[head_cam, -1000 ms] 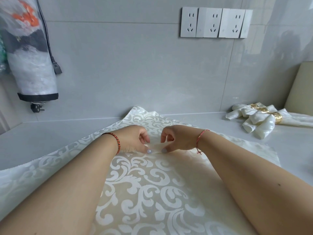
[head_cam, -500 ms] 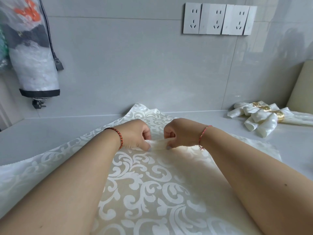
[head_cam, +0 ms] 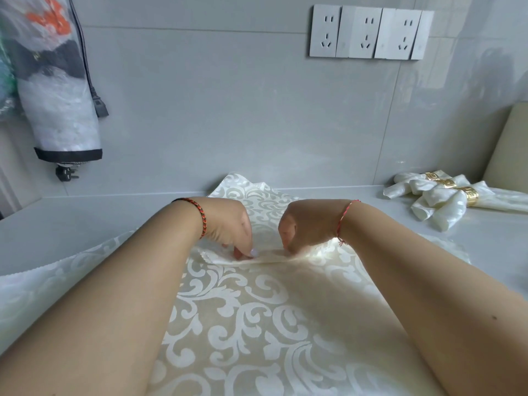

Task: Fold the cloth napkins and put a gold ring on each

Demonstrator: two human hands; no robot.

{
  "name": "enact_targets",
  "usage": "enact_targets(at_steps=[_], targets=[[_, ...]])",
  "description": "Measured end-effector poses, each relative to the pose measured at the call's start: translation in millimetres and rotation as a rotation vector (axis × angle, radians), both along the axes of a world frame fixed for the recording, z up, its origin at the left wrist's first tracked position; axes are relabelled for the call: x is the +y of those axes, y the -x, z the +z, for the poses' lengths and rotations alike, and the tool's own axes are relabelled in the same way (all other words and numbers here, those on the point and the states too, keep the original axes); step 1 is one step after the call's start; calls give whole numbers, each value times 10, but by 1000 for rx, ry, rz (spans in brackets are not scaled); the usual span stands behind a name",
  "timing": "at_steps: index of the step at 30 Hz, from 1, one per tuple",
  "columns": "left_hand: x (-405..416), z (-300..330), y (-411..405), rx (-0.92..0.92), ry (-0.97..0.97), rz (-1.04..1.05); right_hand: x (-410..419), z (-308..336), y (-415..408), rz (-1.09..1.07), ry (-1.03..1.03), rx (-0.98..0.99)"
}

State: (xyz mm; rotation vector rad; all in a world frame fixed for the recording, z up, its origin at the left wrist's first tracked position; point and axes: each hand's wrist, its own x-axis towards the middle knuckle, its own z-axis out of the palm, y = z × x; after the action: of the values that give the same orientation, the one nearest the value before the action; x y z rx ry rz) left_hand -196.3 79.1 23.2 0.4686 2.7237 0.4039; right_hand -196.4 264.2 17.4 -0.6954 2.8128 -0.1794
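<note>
I see both hands on the cream damask napkin [head_cam: 257, 318] spread on the grey counter [head_cam: 71, 224]: left hand [head_cam: 228, 224] and right hand [head_cam: 308, 224] each pinch a narrow fold at its middle. 3 finished napkins [head_cam: 440, 207] with gold rings [head_cam: 468, 195] lie far right. No readable writing anywhere.

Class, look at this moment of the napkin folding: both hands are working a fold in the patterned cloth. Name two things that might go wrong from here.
1. The left hand and right hand pinch only a narrow fold in the napkin; the glossy cloth may slip and the pleat open or run crooked.
2. The cloth's far corner is bunched up against the wall, so later folds may come out uneven.
</note>
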Motion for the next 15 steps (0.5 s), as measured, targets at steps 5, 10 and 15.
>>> enact_targets(at_steps=[5, 10, 15], targets=[[-5, -113, 26, 72, 22, -19, 42, -87, 71, 28, 14, -23], [-22, -78, 17, 32, 75, 4, 71, -68, 85, 9, -44, -64], [-12, -88, -2, 34, 148, 24, -5, -39, 48, 30, -168, -39]])
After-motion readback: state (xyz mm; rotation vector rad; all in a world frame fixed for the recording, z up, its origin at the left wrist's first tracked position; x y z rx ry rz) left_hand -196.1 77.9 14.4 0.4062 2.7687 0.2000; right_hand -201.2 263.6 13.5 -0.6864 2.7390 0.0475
